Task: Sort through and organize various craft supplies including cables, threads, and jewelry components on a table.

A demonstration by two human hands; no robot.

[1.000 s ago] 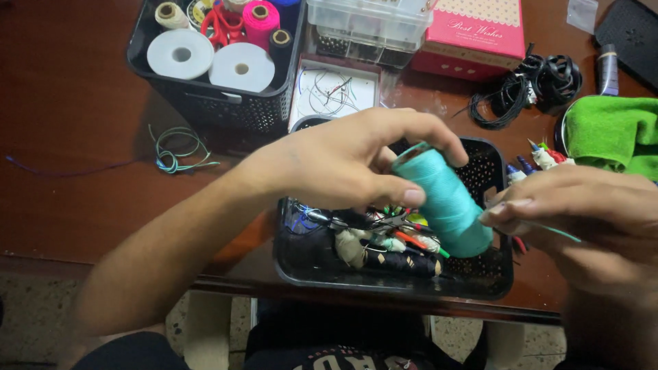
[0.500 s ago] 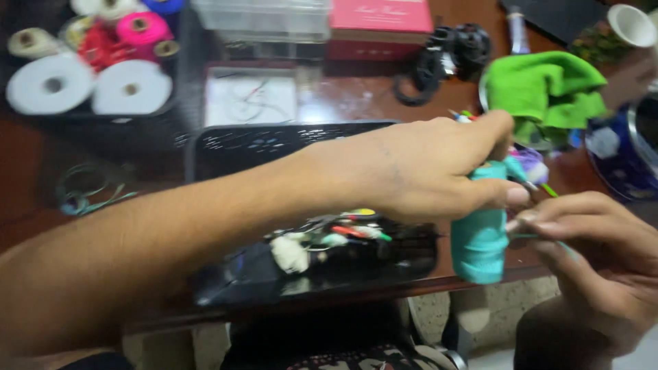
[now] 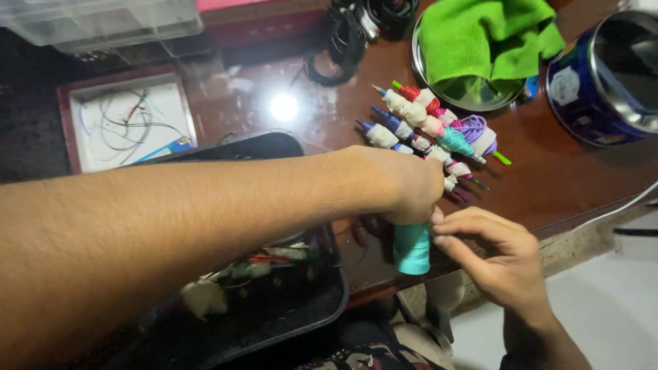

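My left hand (image 3: 404,188) reaches across from the left and grips the top of a teal thread spool (image 3: 412,248), held upright near the table's front edge. Only the spool's lower part shows under my fingers. My right hand (image 3: 497,257) is just right of the spool, its fingertips pinched together against the spool's side, likely on the thread end, which I cannot make out. Several thread-wrapped pens (image 3: 428,133) lie in a bundle on the table just beyond my hands.
A black basket (image 3: 288,315) with small items sits under my left forearm. Behind are a white tray of wires (image 3: 127,116), a green cloth (image 3: 483,38) on a metal lid, a blue round tin (image 3: 603,75), black cords (image 3: 343,41) and a clear box (image 3: 103,20).
The view has swung right and my hands with the spool have shifted toward the table's right front edge. The basket of spools at the back left has left the view.
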